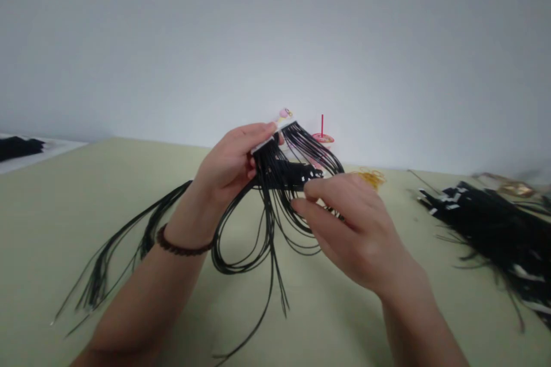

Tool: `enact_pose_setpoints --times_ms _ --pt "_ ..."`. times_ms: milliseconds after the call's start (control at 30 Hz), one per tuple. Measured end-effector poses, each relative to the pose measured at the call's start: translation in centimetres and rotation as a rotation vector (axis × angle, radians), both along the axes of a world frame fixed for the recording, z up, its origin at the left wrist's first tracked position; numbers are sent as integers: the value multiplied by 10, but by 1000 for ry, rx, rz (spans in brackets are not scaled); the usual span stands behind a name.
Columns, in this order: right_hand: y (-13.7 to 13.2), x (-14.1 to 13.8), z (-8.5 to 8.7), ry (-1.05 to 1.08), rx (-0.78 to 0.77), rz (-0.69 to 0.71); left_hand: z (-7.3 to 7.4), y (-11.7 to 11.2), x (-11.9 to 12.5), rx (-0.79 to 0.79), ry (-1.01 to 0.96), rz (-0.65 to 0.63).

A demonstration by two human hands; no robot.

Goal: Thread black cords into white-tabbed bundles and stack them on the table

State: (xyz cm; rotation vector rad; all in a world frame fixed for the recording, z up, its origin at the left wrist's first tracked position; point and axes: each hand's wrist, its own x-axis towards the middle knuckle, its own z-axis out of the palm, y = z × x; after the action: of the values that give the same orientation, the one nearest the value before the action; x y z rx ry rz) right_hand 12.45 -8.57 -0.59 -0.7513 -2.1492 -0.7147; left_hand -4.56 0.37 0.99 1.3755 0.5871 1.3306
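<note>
My left hand (230, 163) is closed around a small white card (275, 126) with a bundle of thin black cords (267, 212) wound over it, held up above the table. Long loops and loose ends of the cords hang down and trail left across the tabletop. A dark braided bracelet (181, 248) sits on my left wrist. My right hand (348, 223) is just right of the bundle, thumb and forefinger pinched on the black cords near the card.
A pale green table (64, 206) lies below. A heap of black cords with white tags (495, 223) is at the right. A pink cup with a red straw (322, 136) and yellow rubber bands (370, 176) sit behind my hands. More dark cords (17, 148) lie far left.
</note>
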Motion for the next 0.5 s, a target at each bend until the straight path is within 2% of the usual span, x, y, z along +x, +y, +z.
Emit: enact_pose_setpoints --times_ms 67,200,300,400,500 --pt "-3 0 0 -56 -131 24 0 1 -1 18 6 2" --pt "-9 6 0 -56 -333 170 5 -5 -2 20 51 -29" --pt "-8 11 3 20 -452 101 9 -13 -2 29 31 -78" --pt "-2 14 6 144 -470 16 12 -21 -1 -6 62 -149" --pt "5 16 6 261 -409 29 14 -26 1 -51 88 -225"
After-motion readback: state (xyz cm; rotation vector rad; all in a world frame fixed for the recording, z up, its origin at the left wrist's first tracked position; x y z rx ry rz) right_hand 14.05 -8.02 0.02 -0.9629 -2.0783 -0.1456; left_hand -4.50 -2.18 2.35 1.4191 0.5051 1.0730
